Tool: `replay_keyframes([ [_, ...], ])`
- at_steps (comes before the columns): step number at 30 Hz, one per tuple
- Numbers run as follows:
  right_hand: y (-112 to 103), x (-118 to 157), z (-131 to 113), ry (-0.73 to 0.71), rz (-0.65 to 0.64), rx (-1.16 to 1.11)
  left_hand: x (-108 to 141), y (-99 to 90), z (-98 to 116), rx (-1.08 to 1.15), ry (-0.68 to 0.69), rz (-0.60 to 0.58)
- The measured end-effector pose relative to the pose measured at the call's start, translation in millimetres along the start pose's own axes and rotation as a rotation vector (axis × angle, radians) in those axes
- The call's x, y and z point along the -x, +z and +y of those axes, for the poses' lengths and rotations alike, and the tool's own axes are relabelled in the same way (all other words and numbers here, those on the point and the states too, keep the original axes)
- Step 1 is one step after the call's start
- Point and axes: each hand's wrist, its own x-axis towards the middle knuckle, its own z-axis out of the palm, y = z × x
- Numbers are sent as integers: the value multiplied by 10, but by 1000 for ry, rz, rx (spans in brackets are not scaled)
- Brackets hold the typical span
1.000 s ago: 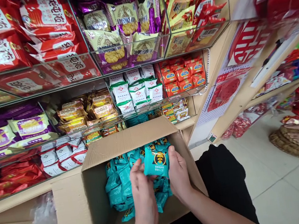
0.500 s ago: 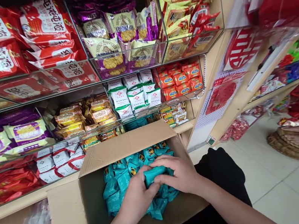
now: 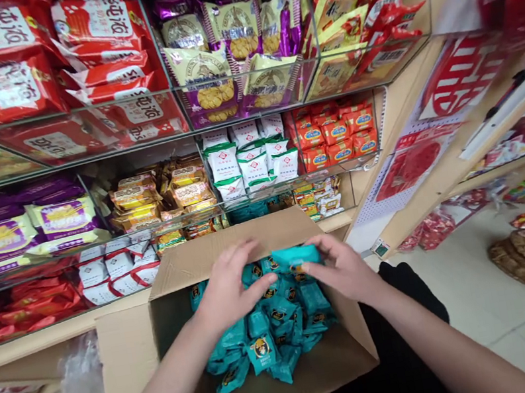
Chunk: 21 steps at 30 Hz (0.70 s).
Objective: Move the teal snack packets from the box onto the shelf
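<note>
The person's right hand (image 3: 342, 267) pinches a teal packet (image 3: 293, 257) between thumb and fingers at one o'clock in the cardboard box (image 3: 336, 365). The left hand (image 3: 230, 286), at eleven o'clock, has thumb and fingers parted, holding nothing. Loose packets (image 3: 261, 352) lie below; shelves (image 3: 156, 222) stand at twelve.

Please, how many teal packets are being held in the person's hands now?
1 visible: a teal packet in the right hand, over the cardboard box. The left hand shows none, but one may be hidden under it.
</note>
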Motion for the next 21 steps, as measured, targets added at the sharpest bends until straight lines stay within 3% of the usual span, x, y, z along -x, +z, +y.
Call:
replay_keyframes([
  [3,-94,-255,23,-97,166,229,-210,-89,-316,-348,-68,-134],
  [7,-168,-623,45,-151,177,518,-343,-87,-571,-439,-111,-418],
  [11,-123,-958,133,-209,-69,849,-338,-37,-595,-420,-101,-416],
  [14,-2,-1249,284,-136,-260,1103,-333,-4,-598,-429,-96,-384],
  [17,146,-1580,481,-4,-288,1213,-336,24,-618,-420,-101,-360],
  [21,328,-2007,740,45,-298,1227,-327,39,-621,-397,-128,-348],
])
